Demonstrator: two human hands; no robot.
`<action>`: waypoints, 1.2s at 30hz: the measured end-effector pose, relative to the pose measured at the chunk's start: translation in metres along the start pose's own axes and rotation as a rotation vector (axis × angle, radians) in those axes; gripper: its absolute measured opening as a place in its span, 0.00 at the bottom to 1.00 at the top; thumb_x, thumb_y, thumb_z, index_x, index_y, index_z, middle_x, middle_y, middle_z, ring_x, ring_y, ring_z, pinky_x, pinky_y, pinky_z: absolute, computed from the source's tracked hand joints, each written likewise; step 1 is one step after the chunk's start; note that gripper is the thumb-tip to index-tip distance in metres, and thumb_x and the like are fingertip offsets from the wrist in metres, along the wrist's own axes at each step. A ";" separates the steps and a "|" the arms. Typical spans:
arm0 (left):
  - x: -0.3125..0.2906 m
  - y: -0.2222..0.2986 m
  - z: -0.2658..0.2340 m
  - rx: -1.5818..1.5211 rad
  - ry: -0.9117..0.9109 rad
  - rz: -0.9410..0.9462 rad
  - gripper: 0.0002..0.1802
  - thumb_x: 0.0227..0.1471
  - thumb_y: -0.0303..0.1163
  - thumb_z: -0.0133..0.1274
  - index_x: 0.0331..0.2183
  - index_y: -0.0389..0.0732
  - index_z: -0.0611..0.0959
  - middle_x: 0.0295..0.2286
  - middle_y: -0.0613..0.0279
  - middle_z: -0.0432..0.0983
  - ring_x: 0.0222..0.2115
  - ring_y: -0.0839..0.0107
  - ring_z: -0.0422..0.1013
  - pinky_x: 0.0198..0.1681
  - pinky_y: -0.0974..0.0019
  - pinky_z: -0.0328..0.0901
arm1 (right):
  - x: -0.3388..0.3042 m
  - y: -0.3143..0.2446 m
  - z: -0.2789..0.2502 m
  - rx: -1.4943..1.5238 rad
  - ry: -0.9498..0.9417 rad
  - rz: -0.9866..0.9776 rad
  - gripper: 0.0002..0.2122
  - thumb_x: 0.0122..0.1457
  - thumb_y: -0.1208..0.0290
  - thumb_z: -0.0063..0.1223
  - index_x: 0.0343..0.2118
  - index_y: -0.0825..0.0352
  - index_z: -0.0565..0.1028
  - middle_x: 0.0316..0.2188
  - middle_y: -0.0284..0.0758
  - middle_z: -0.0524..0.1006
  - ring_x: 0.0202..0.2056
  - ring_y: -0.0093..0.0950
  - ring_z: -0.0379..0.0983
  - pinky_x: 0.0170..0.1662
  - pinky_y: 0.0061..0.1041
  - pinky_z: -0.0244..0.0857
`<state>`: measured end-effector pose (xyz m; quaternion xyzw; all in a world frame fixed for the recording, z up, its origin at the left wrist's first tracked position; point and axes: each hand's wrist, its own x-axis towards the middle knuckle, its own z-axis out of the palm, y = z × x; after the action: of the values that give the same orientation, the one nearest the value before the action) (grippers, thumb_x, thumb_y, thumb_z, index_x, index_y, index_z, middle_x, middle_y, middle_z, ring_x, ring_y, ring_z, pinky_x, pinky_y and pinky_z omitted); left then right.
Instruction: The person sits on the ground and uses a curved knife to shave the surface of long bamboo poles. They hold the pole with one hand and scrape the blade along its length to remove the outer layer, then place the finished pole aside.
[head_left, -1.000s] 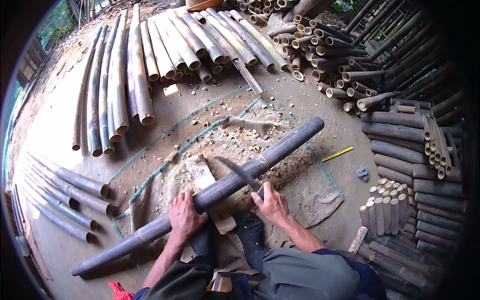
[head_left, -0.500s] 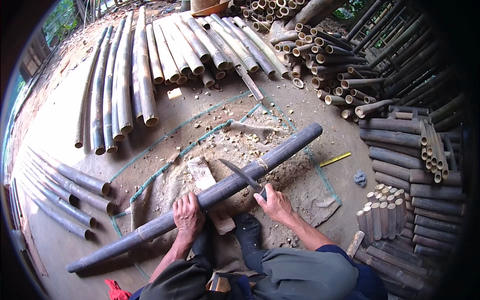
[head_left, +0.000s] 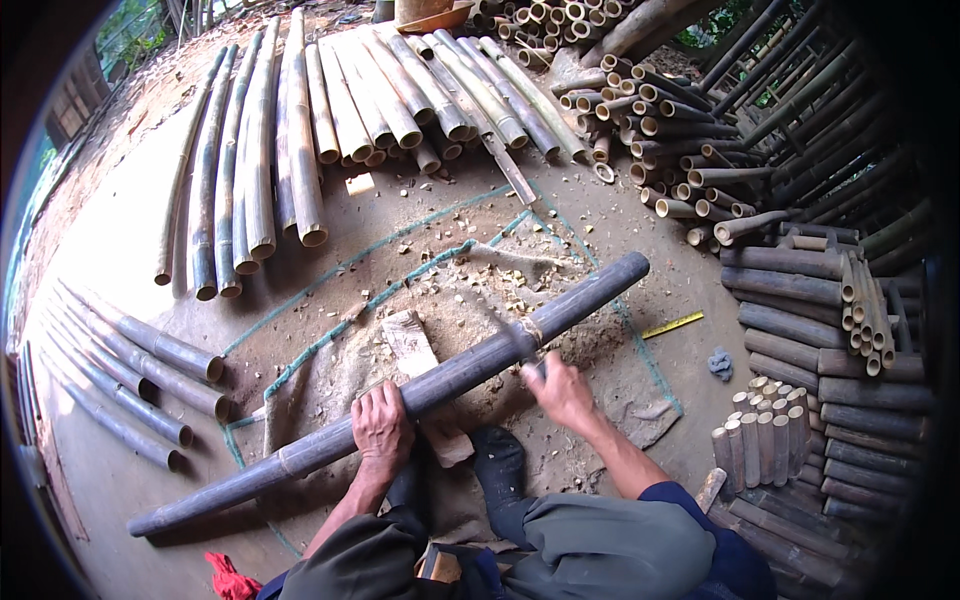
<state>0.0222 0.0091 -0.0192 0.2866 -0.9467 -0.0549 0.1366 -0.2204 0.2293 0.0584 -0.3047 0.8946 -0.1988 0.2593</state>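
A long dark bamboo pole [head_left: 462, 376] lies slantwise in front of me, its near end low at the left and its far end up at the right. My left hand [head_left: 382, 425] is wrapped over the pole left of its middle. In my closed right hand [head_left: 562, 392] is a knife [head_left: 538, 368]; its blade is smeared by motion and lies close to the pole's pale node ring, whether touching I cannot tell. Under the pole rests a flat wooden block [head_left: 408, 342], between my feet and the chips beyond.
Wood chips are scattered over a green-edged sack mat [head_left: 330, 340]. Long bamboo poles [head_left: 375, 95] lie at the back; thinner ones [head_left: 165, 345] lie left. Stacked cut bamboo [head_left: 780, 275] and upright short pieces [head_left: 762, 435] stand right, near a yellow ruler [head_left: 672, 325] and grey rag [head_left: 720, 363].
My right hand has moved slightly right with the knife, whose blade was sharp across the pole before and is now blurred. My left hand stays on the pole; the whole view has shifted a little.
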 end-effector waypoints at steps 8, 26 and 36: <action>0.001 0.001 0.000 -0.001 0.013 0.010 0.11 0.49 0.29 0.56 0.37 0.40 0.78 0.32 0.54 0.75 0.36 0.56 0.75 0.44 0.54 0.66 | 0.004 -0.003 -0.005 0.016 -0.010 0.099 0.26 0.73 0.46 0.46 0.41 0.72 0.71 0.28 0.56 0.81 0.31 0.56 0.82 0.36 0.52 0.75; 0.011 -0.005 -0.018 -0.117 -0.367 -0.097 0.19 0.44 0.35 0.64 0.36 0.35 0.79 0.37 0.45 0.81 0.41 0.47 0.79 0.47 0.48 0.70 | 0.021 0.050 0.071 0.195 0.525 0.084 0.25 0.72 0.47 0.47 0.41 0.72 0.69 0.25 0.53 0.80 0.28 0.59 0.79 0.36 0.57 0.70; 0.039 -0.016 -0.030 -0.240 -0.627 -0.150 0.29 0.34 0.45 0.71 0.36 0.34 0.84 0.33 0.41 0.84 0.38 0.45 0.82 0.45 0.48 0.75 | -0.011 0.027 0.054 -0.030 0.203 -0.075 0.22 0.72 0.49 0.49 0.41 0.70 0.69 0.27 0.56 0.79 0.32 0.62 0.79 0.35 0.59 0.70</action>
<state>0.0083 -0.0266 0.0153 0.3062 -0.9057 -0.2613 -0.1328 -0.1937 0.2454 0.0060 -0.3201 0.9072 -0.2246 0.1549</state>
